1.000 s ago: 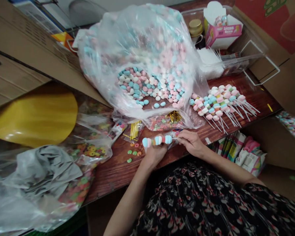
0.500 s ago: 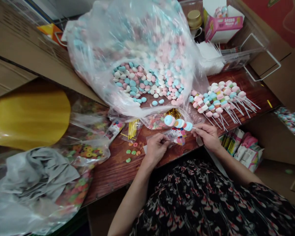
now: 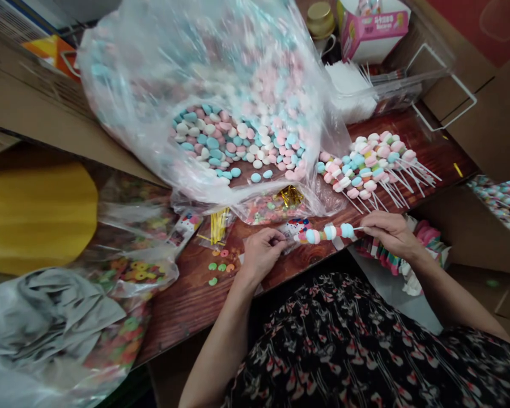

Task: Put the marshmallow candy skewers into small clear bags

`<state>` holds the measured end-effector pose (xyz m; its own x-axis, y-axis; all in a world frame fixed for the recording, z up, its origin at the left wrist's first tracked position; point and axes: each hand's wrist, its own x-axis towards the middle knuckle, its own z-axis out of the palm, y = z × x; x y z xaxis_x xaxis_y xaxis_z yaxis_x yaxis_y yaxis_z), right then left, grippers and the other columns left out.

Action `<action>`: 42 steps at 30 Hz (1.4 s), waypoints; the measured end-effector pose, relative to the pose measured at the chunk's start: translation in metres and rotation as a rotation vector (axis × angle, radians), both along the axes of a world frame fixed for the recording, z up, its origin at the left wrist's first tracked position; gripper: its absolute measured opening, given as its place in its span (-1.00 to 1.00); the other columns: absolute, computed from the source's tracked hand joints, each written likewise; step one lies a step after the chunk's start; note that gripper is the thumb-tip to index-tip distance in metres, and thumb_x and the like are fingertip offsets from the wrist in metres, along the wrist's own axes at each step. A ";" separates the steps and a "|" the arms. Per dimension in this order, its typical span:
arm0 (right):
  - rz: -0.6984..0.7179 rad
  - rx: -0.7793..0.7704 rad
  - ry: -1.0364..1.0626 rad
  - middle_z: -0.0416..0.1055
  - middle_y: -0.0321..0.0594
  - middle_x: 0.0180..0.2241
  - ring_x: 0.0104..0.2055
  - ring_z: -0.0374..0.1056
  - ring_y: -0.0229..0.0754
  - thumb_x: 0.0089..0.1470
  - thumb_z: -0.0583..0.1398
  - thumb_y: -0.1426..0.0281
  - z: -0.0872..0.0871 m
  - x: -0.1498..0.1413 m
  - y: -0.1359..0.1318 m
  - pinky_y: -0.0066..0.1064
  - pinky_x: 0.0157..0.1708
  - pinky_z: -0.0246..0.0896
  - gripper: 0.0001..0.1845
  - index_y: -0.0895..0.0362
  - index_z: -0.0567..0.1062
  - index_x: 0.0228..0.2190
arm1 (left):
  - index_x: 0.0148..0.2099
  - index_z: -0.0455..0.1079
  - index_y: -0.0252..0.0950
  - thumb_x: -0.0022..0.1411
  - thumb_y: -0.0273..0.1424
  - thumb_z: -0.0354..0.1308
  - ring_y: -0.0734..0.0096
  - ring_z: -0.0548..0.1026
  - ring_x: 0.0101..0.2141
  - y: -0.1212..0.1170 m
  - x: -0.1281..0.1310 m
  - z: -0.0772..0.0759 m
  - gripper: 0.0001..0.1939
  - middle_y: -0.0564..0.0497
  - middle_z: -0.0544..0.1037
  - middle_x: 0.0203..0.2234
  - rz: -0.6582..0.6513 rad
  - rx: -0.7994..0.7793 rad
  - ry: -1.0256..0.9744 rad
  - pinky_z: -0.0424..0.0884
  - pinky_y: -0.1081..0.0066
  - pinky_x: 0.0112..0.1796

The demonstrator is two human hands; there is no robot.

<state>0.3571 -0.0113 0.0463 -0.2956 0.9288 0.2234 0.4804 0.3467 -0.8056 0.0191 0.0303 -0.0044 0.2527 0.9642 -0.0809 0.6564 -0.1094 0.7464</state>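
A candy skewer [image 3: 326,233], a thin white stick strung with pastel pink, white and blue candies, lies level across the lower middle of the frame, held between two hands above a dark wooden surface [image 3: 182,309]. The right hand [image 3: 390,233] pinches the bare end of the stick, its fingers clamped on it. The left hand [image 3: 261,253] sits at the other end, its fingers drawn together beside a small printed packet [image 3: 300,228]; the view is poor there, so it is hard to tell whether they grip the stick or the packet. Above the hands, a large clear plastic bag [image 3: 153,102] lies with its open mouth showing a heap of pastel candies [image 3: 238,144]. To the right, a pile of similar skewers [image 3: 365,167] points toward the surface's edge. If the skewer tilts, its candies could slide off the left end, should they sit loosely. A bump to the bag could send candies rolling across the surface, and a swinging right arm could knock the pile of skewers over the edge.
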 end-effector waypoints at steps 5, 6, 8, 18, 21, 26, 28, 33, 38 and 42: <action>0.004 0.064 -0.162 0.45 -0.22 -0.43 -0.34 0.35 -0.24 0.21 0.11 0.42 0.004 0.002 0.007 -0.39 -0.27 0.26 -0.82 0.13 0.50 -0.39 | -0.46 0.47 -0.27 0.06 -0.30 0.32 0.49 0.42 -0.52 -0.001 0.000 0.001 -0.83 0.09 0.53 -0.54 -0.007 0.019 0.001 0.25 0.50 -0.50; 0.005 0.073 -0.192 0.45 -0.22 -0.44 -0.35 0.35 -0.24 0.21 0.11 0.43 0.006 0.003 0.008 -0.39 -0.28 0.25 -0.82 0.13 0.49 -0.39 | -0.46 0.46 -0.27 0.07 -0.28 0.32 0.49 0.42 -0.52 -0.001 0.000 0.001 -0.81 0.09 0.53 -0.55 -0.013 0.025 -0.006 0.25 0.50 -0.49; 0.026 0.096 -0.237 0.45 -0.23 -0.45 -0.36 0.33 -0.24 0.22 0.10 0.44 0.010 0.006 0.009 -0.39 -0.29 0.24 -0.80 0.13 0.49 -0.41 | -0.47 0.45 -0.27 0.08 -0.25 0.32 0.49 0.42 -0.51 -0.002 0.001 0.003 -0.78 0.09 0.52 -0.55 -0.025 0.036 -0.018 0.26 0.49 -0.48; 0.218 0.246 -0.576 0.48 -0.19 -0.37 -0.31 0.28 -0.21 0.17 0.05 0.53 0.030 0.011 0.019 -0.29 -0.17 0.07 -0.78 0.15 0.50 -0.35 | -0.46 0.41 -0.26 0.14 -0.34 0.29 0.43 0.43 -0.44 -0.004 0.000 0.010 -0.82 0.07 0.50 -0.52 -0.182 0.139 0.055 0.27 0.43 -0.39; 0.264 0.358 -0.695 0.49 -0.21 -0.36 -0.30 0.25 -0.19 0.11 0.04 0.57 0.045 0.005 0.022 -0.21 -0.10 0.02 -0.74 0.13 0.50 -0.33 | -0.46 0.39 -0.26 0.15 -0.35 0.27 0.40 0.42 -0.43 -0.006 0.001 0.012 -0.82 0.06 0.50 -0.51 -0.214 0.156 0.097 0.26 0.42 -0.39; 0.305 0.489 -0.704 0.52 -0.25 -0.27 -0.27 0.26 -0.20 0.11 0.03 0.56 0.057 -0.002 0.018 -0.16 -0.02 0.01 -0.72 0.07 0.49 -0.26 | -0.47 0.37 -0.26 0.15 -0.41 0.24 0.40 0.43 -0.43 -0.006 0.004 0.012 -0.83 0.06 0.50 -0.52 -0.163 0.140 0.091 0.26 0.41 -0.38; 0.293 0.538 -0.679 0.52 -0.24 -0.24 -0.27 0.28 -0.21 0.12 0.04 0.54 0.057 -0.002 0.015 -0.15 -0.02 0.03 -0.73 0.07 0.48 -0.25 | -0.47 0.37 -0.26 0.14 -0.44 0.23 0.40 0.42 -0.43 -0.006 0.003 0.010 -0.85 0.06 0.50 -0.51 -0.157 0.137 0.084 0.25 0.41 -0.38; 0.238 0.596 -0.642 0.53 -0.23 -0.25 -0.28 0.31 -0.23 0.14 0.06 0.53 0.052 -0.005 0.010 -0.18 -0.09 0.06 -0.75 0.08 0.48 -0.21 | -0.43 0.38 -0.27 0.19 -0.42 0.20 0.40 0.40 -0.40 -0.007 0.002 0.007 -0.86 0.05 0.48 -0.49 -0.237 0.152 0.067 0.25 0.40 -0.33; 0.205 0.726 -0.674 0.52 -0.25 -0.35 -0.36 0.28 -0.26 0.18 0.10 0.49 0.052 -0.011 0.014 -0.24 -0.18 0.07 -0.83 0.12 0.48 -0.23 | -0.39 0.39 -0.28 0.26 -0.43 0.14 0.38 0.36 -0.38 -0.007 0.005 0.014 -0.86 0.04 0.45 -0.48 -0.393 0.213 0.071 0.25 0.38 -0.30; 0.187 0.808 -0.675 0.52 -0.25 -0.35 -0.38 0.27 -0.27 0.15 0.15 0.49 0.049 -0.011 0.017 -0.27 -0.21 0.08 -0.86 0.13 0.47 -0.23 | -0.35 0.40 -0.29 0.30 -0.45 0.09 0.37 0.35 -0.37 -0.005 0.005 0.019 -0.85 0.00 0.45 -0.46 -0.473 0.266 0.044 0.26 0.38 -0.30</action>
